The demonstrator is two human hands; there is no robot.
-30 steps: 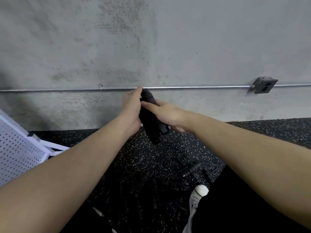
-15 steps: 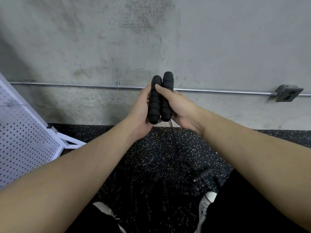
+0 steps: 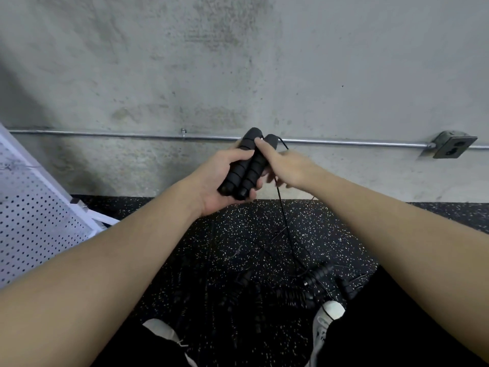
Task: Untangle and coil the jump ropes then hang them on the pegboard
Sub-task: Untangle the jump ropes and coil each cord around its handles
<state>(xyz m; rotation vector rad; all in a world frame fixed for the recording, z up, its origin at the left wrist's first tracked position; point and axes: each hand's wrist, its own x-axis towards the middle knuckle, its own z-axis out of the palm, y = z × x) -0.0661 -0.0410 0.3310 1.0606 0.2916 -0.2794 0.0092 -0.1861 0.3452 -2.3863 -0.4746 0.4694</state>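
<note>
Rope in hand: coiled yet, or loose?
Loose. From the handles held in the left hand, the rope hangs straight to the floor.

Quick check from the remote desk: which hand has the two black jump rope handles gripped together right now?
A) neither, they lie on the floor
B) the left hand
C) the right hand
B: the left hand wraps both handles side by side, while the right hand only touches their top end with a fingertip.
</note>
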